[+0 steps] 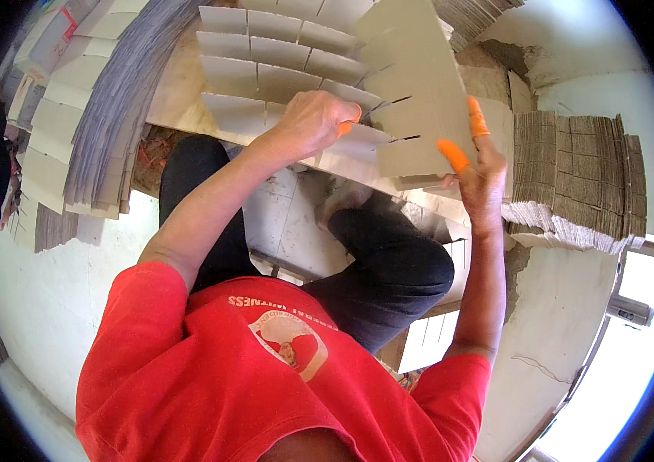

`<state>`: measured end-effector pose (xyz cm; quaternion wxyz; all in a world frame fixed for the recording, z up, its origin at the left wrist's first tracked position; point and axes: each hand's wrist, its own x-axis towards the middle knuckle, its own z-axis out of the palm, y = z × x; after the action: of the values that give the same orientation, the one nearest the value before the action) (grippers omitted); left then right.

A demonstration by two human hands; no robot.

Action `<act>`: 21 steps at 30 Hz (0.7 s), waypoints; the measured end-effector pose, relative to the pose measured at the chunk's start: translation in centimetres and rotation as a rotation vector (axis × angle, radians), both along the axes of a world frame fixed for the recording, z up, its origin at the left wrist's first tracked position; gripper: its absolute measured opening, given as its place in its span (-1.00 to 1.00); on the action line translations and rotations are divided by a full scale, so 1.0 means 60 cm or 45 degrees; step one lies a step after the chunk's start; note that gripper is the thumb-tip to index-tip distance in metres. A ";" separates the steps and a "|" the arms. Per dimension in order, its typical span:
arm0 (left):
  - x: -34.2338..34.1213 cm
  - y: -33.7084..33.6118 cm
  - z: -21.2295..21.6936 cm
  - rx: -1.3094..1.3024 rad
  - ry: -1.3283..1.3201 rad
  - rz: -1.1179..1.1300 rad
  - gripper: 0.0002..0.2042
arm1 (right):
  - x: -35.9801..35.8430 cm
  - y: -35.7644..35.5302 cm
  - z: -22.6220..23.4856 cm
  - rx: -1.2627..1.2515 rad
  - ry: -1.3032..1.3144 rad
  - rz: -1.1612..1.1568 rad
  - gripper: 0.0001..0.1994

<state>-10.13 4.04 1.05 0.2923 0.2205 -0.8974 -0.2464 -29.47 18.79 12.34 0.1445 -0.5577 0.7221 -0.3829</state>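
Left of the cardboard divider grid, a tall leaning stack of flat grey sheets fans down toward the pale floor, with pale folded cartons piled on its far side. On the grid's near edge the left hand is curled closed, knuckles up, pressing on the interlocked strips; an orange fingertip cover peeks out beside a slot. Just right of the grid, and overlapping it, a slotted cardboard strip stands tilted, its cut slots facing the left hand. The right hand grips this strip at its lower right edge, two fingers in orange rubber covers spread against the board, so the hand is clamped on it. Further right of the grid, bundles of brown corrugated pieces lie stacked on edge. Below the grid are the person's dark trouser knees and red shirt.
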 end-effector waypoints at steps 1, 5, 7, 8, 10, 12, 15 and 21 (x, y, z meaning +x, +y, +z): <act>-0.001 0.000 -0.001 0.000 0.036 0.011 -0.94 | -0.001 -0.004 -0.006 0.030 0.022 0.027 -0.31; 0.001 -0.001 0.005 0.045 -0.045 -0.015 -0.91 | 0.010 -0.023 -0.021 0.184 -0.006 0.116 -0.34; 0.003 -0.003 0.003 0.047 -0.025 -0.011 -0.92 | 0.016 -0.032 -0.037 0.215 -0.049 0.140 -0.35; 0.001 -0.003 0.003 0.051 -0.037 -0.010 -0.92 | 0.008 -0.033 -0.057 0.140 0.012 0.249 -0.36; -0.001 -0.004 0.005 0.058 -0.058 -0.009 -0.92 | 0.000 -0.039 -0.086 0.270 0.106 0.310 -0.35; -0.003 -0.004 0.008 0.067 -0.072 -0.013 -0.91 | 0.003 -0.040 -0.102 0.319 0.346 0.380 -0.37; -0.007 -0.005 0.006 0.040 -0.067 0.011 -0.89 | 0.023 -0.041 -0.100 0.402 0.807 0.413 -0.43; 0.014 0.006 0.029 -0.013 0.047 -0.008 -0.80 | -0.128 -0.019 -0.083 -0.094 1.004 -0.215 -0.53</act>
<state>-9.29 4.38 2.77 0.3091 0.2114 -0.8938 -0.2467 -37.15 17.68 7.37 -0.1955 -0.6054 0.7513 -0.1759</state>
